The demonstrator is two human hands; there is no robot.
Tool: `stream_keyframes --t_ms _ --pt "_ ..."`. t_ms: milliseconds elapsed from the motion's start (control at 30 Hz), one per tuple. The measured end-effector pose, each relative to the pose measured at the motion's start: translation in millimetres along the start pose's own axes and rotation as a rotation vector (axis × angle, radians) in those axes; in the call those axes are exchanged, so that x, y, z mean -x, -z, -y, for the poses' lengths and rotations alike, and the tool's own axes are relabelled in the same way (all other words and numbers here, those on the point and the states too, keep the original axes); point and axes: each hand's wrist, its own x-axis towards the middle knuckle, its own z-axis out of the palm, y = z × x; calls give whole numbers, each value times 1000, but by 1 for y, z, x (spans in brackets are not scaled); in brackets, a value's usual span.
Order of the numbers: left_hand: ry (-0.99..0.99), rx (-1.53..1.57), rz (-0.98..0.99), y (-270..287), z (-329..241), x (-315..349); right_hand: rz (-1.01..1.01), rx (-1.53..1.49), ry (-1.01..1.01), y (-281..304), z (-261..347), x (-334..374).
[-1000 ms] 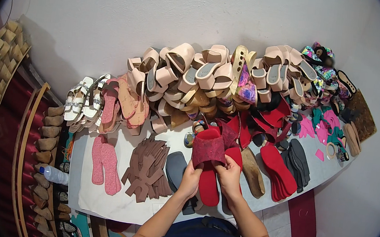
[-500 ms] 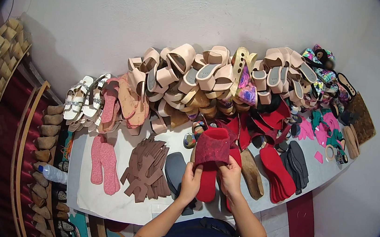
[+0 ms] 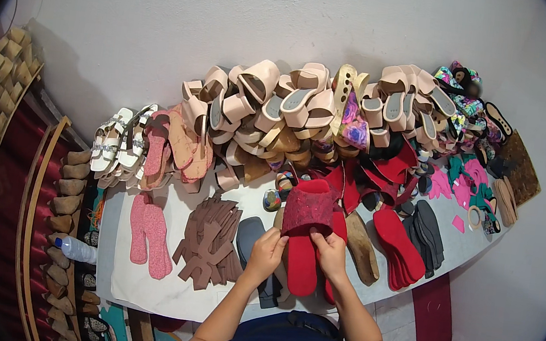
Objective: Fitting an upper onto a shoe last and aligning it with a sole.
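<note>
A red slipper with a wide, dark red, speckled strap is held in front of me over the near side of the table. My left hand pinches the left edge of the strap. On the other side, my right hand grips the strap's lower right edge, its thumb pressed on top. The slipper's bright red sole points toward me. Beneath and beside it lie another red sole, partly hidden, and a wooden shoe last. Dark grey soles lie left of my left hand.
A heap of beige heeled sandals lines the table's wall side. Brown cut straps, pink soles and stacked red soles lie on the table. A shelf of wooden lasts and a plastic bottle stand left.
The slipper has shifted slightly right and tilted a little in my hands. My left hand has slid along the strap edge, and my right thumb sits a bit further left.
</note>
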Motion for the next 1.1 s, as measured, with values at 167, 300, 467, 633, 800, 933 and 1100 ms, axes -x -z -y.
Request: stream_keyframes --t_ms 167,300,467,633,800,933,1100 --pt "-54 -9 -19 -1 3 2 -38 -3 -39 1 -4 0" --pt "116 143 -106 -5 -2 6 -96 -40 -23 1 0 -2" --pt "257 500 -154 -10 -4 8 -149 231 127 -4 3 0" --pt "32 107 -226 -17 -5 10 -202 127 152 -10 -6 4" --pt "115 224 -225 -15 -12 15 -147 200 190 -17 12 8" --pt "167 420 -136 -9 -7 16 -100 159 203 -14 7 5" --pt "158 568 75 3 8 20 -74 226 183 -8 7 8"
